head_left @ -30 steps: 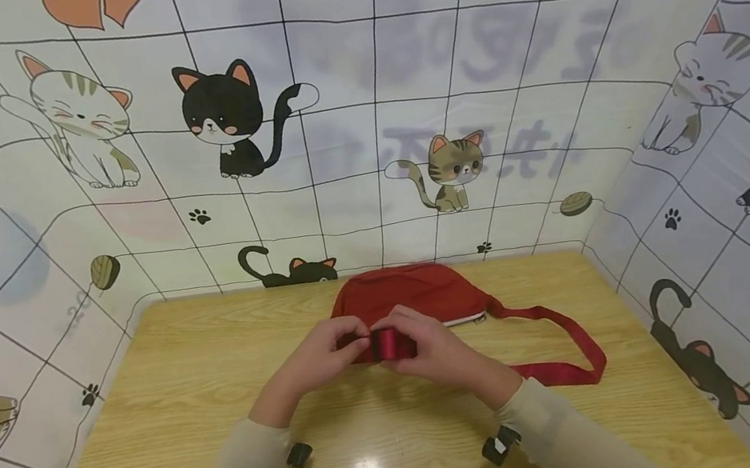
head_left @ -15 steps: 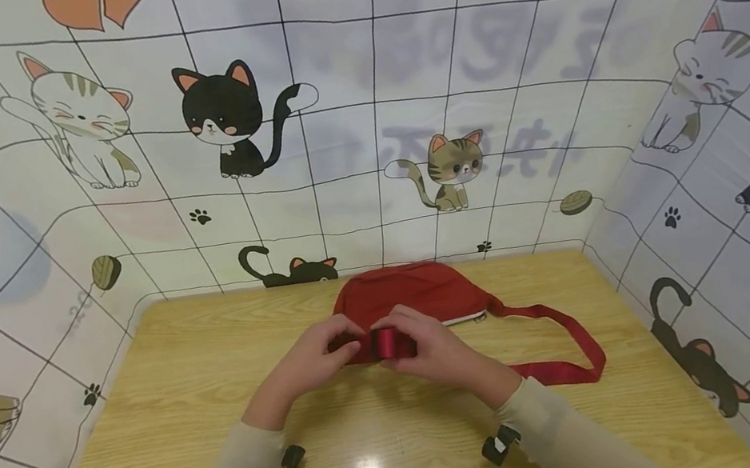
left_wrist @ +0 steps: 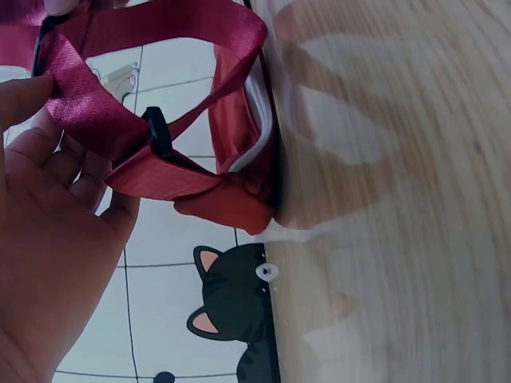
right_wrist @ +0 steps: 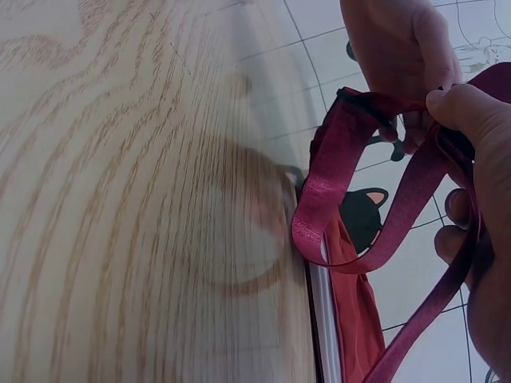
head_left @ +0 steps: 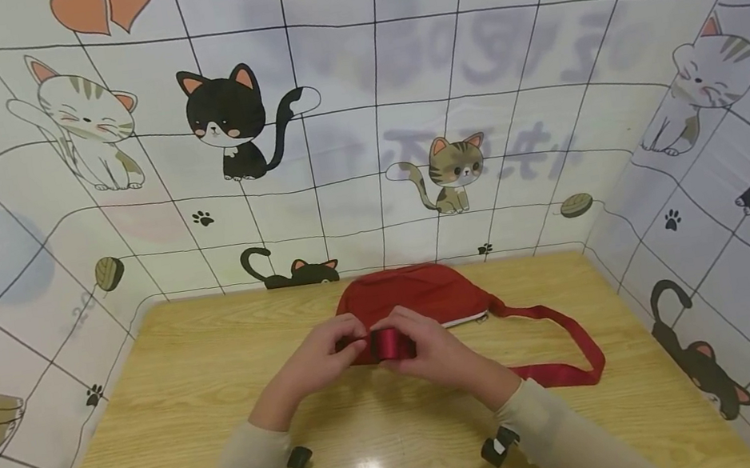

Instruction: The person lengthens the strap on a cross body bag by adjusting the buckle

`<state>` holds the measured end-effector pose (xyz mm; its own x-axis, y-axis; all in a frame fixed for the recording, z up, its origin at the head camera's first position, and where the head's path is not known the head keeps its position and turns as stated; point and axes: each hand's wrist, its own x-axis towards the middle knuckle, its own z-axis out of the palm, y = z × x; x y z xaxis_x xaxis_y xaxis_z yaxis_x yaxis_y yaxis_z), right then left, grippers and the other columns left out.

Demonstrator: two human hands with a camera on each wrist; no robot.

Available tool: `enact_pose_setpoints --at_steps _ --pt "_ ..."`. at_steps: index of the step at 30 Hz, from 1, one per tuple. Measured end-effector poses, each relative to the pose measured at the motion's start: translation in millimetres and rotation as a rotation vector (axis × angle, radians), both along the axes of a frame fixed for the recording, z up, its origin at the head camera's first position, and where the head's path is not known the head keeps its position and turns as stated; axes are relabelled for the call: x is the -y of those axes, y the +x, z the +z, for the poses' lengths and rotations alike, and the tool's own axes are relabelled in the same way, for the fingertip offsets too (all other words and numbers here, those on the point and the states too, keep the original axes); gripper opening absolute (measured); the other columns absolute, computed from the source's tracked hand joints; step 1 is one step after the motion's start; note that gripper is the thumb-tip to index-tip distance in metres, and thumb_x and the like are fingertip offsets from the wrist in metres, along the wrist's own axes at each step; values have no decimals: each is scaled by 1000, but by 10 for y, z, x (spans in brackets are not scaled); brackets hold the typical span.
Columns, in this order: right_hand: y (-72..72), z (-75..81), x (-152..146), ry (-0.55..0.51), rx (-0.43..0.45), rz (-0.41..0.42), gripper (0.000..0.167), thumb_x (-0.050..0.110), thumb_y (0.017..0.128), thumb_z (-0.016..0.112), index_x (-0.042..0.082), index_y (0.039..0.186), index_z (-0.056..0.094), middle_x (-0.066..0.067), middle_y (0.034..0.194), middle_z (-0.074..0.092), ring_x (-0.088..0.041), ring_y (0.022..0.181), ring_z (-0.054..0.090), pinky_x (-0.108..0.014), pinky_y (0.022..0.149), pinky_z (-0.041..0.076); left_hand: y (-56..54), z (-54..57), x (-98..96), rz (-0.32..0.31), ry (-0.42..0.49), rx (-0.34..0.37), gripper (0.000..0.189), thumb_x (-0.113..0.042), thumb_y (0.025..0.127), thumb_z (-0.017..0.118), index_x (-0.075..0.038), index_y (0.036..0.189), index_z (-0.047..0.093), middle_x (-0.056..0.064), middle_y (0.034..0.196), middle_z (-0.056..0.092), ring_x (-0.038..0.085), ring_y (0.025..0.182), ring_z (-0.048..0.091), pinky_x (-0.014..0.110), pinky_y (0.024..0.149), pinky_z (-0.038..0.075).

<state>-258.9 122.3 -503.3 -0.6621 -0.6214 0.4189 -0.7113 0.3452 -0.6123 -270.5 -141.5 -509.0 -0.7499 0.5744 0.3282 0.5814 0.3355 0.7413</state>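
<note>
A red waist bag (head_left: 406, 294) lies at the back of the table, its white zipper edge facing me. In front of it, both hands work on its dark red strap (head_left: 388, 343). My left hand (head_left: 317, 360) pinches the strap between thumb and fingers, as the left wrist view shows. My right hand (head_left: 432, 351) grips the strap by a black fitting (right_wrist: 457, 145), mostly hidden by the fingers. Between the hands the strap hangs in a loop (right_wrist: 327, 191). A black slider (left_wrist: 158, 132) sits on the strap, just beyond my left fingers.
The rest of the strap (head_left: 584, 348) curves over the wooden table (head_left: 178, 425) at the right. A white cat-print sheet (head_left: 345, 133) stands behind the table and along both sides. Black camera mounts (head_left: 500, 446) sit on the wrists.
My left hand shifted slightly left, then came back right towards the right hand. The right hand keeps its grip almost unmoved. The bag stays in place.
</note>
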Motion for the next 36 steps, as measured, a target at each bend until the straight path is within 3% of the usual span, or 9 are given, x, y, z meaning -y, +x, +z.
enact_pose_setpoints --at_steps 5,9,12,20,28,36 --pt "9 -7 10 10 45 -27 54 12 93 92 22 139 67 10 124 63 -12 113 65 -34 92 62 51 34 -37 11 -16 46 17 -3 104 72 -18 111 72 -5 107 70 16 96 64 34 88 56" --pt "30 -3 6 -2 131 -78 56 13 94 92 22 141 63 10 125 66 -13 110 67 -34 91 62 107 30 -28 19 -18 114 35 -7 101 77 -21 131 66 -6 117 71 17 99 67 36 86 58" --pt "40 2 -9 -13 191 -116 56 16 94 92 24 141 62 11 125 69 -12 108 70 -34 91 62 121 27 -30 19 -4 137 45 -14 99 84 -26 137 63 -9 119 72 18 101 68 37 86 59" --pt "35 66 -68 -70 294 -68 53 18 96 90 25 140 64 6 127 74 -15 114 74 -38 98 62 119 32 -49 61 33 95 47 -22 95 91 -24 137 70 -9 123 75 13 110 72 39 96 60" --pt "-11 149 -92 -140 187 -68 50 24 96 91 27 138 65 10 130 67 -16 114 70 -45 95 64 109 31 -79 107 19 43 45 -21 94 92 -21 135 73 -7 125 74 14 112 73 40 99 60" --pt "15 260 -38 -221 114 -36 40 17 97 89 15 133 70 4 123 72 -19 113 69 -48 93 64 100 31 -67 122 4 30 44 -22 94 93 -21 133 73 -9 125 73 12 112 71 43 99 60"
